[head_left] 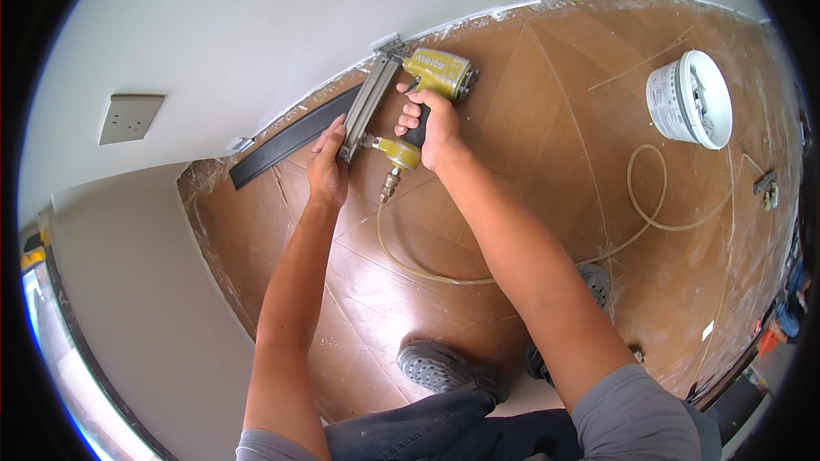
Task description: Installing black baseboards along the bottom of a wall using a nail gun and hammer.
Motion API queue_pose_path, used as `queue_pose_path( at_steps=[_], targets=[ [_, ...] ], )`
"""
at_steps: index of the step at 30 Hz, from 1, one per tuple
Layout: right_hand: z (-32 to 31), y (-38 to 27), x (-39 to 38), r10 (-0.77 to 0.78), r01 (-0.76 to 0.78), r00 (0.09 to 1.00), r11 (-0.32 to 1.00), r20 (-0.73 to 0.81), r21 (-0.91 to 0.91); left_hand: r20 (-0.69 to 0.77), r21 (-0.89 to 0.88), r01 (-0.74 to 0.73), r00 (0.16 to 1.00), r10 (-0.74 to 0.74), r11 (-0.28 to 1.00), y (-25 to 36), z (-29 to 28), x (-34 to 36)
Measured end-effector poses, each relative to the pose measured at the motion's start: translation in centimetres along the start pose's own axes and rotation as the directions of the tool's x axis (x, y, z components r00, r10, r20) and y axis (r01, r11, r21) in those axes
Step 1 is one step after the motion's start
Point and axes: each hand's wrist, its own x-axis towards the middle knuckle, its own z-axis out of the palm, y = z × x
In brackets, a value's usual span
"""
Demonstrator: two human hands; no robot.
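My right hand (pixel 436 128) is closed around the dark handle of a yellow-green nail gun (pixel 437 68). The fingers of my left hand (pixel 327 166) grip the lower end of the gun's long metal magazine (pixel 372 98). The gun's nose sits at a small metal bracket (pixel 389 43) at the foot of the white wall; whether it touches is hard to tell. A long black strip (pixel 260 159) lies on the floor along the wall, passing behind the magazine. A clear air hose (pixel 453 281) runs from the fitting under the gun across the floor.
A white bucket (pixel 666 107) with pieces inside and a small metal tool (pixel 764 189) are on the scuffed brown floor (pixel 547 162) at right. A wall socket (pixel 131 119) and corner are at left. My feet, in grey clogs (pixel 436 367), are below.
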Motion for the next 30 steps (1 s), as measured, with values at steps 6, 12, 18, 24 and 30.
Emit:
queue_pose_path(
  at_steps=[6, 12, 18, 24, 30],
  targets=[
    [-0.09, -0.05, 0.20, 0.014, -0.014, 1.000, 1.000, 0.001, 0.000, 0.010, 0.008, -0.006, 1.000, 0.006, 1.000, 0.03, 0.10, -0.08],
    [-0.14, 0.19, 0.31, 0.003, -0.002, 0.999, 1.000, -0.050, 0.032, 0.014, 0.004, -0.006, 1.000, 0.006, 1.000, -0.05, 0.00, 0.08],
    [-0.19, 0.17, 0.03, -0.007, 0.008, 1.000, 1.000, -0.016, 0.021, 0.019, -0.005, -0.013, 1.000, 0.013, 1.000, -0.23, -0.24, 0.15],
    [-0.14, 0.04, 0.08, 0.004, -0.004, 1.000, 1.000, -0.017, 0.021, -0.002, 0.008, -0.013, 1.000, 0.013, 1.000, -0.28, -0.02, 0.03],
    [-0.13, 0.03, 0.23, 0.008, -0.008, 1.000, 1.000, -0.024, 0.015, -0.020, 0.014, -0.015, 1.000, 0.015, 1.000, -0.28, 0.08, 0.00]
  ],
)
